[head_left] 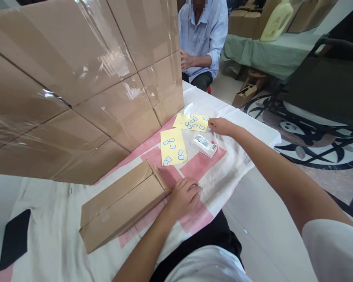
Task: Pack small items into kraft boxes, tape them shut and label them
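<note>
My left hand (pixel 184 195) rests with curled fingers against the near end of a long brown cardboard box (pixel 120 203) lying on the table. My right hand (pixel 220 126) reaches far out, its fingers pinched at the edge of a yellow sticker sheet (pixel 192 122) with several small blue-and-white labels. A second yellow label sheet (pixel 173 147) lies closer to me. A white tape dispenser (pixel 204 145) sits just below my right hand.
A wall of large taped cardboard cartons (pixel 76 78) fills the left. The table is covered by a white and pink cloth (pixel 223 172). A black phone (pixel 14 239) lies at left. A seated person (pixel 201 39) in a light blue shirt is beyond the table.
</note>
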`<state>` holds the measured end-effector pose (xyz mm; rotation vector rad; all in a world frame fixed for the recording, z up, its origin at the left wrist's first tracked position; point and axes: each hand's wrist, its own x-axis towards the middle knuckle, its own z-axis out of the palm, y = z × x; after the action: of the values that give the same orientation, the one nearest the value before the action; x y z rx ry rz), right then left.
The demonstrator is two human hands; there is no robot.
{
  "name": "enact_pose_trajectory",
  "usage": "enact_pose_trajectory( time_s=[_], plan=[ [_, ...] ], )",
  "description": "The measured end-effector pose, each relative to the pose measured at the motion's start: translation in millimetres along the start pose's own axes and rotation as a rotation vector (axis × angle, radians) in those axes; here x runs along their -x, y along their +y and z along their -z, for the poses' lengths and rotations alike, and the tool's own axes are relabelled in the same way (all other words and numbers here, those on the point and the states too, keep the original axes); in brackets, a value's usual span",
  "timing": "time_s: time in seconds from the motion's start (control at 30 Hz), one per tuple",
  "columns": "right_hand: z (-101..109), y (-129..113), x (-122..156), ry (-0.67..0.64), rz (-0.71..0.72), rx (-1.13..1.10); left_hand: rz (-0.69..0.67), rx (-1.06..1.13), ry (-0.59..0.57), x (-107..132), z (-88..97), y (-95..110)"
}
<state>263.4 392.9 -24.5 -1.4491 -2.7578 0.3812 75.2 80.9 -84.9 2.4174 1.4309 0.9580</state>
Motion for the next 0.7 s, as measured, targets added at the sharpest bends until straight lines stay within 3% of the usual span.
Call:
enact_pose_trajectory(
  time_s=[0.1, 0.2, 0.3, 0.4, 0.5, 0.57, 0.63, 0.7],
  plan=[
    [7, -12, 20, 0.218, -0.036, -0.436, -0.106, -0.047, -0.032, 0, 18.0, 14],
    [-3, -59, 56, 0.503, 0.029, -0.805, -0.197, -0.164, -0.064, 17, 54.7, 33],
    [-33, -130, 94, 0.436, 0.183, -1.013, -0.114, -0.306, 0.088, 61, 97.3, 46],
    [-66, -192, 120, 0.227, 0.286, -1.112, 0.081, -0.540, 0.415, 118, 133.7, 48],
    [-89, -223, 132, 0.240, 0.283, -1.186, 0.339, -0.717, 0.827, 162, 158.0, 44],
    [-99, -230, 138, 0.278, 0.238, -1.232, 0.512, -0.764, 1.026, 178, 165.7, 38],
    [-104, -233, 144, 0.278, 0.202, -1.284, 0.705, -0.602, 1.070, 187, 166.1, 28],
    [-106, -237, 151, 0.263, 0.201, -1.318, 0.898, -0.277, 0.997, 192, 159.7, 14]
  ],
)
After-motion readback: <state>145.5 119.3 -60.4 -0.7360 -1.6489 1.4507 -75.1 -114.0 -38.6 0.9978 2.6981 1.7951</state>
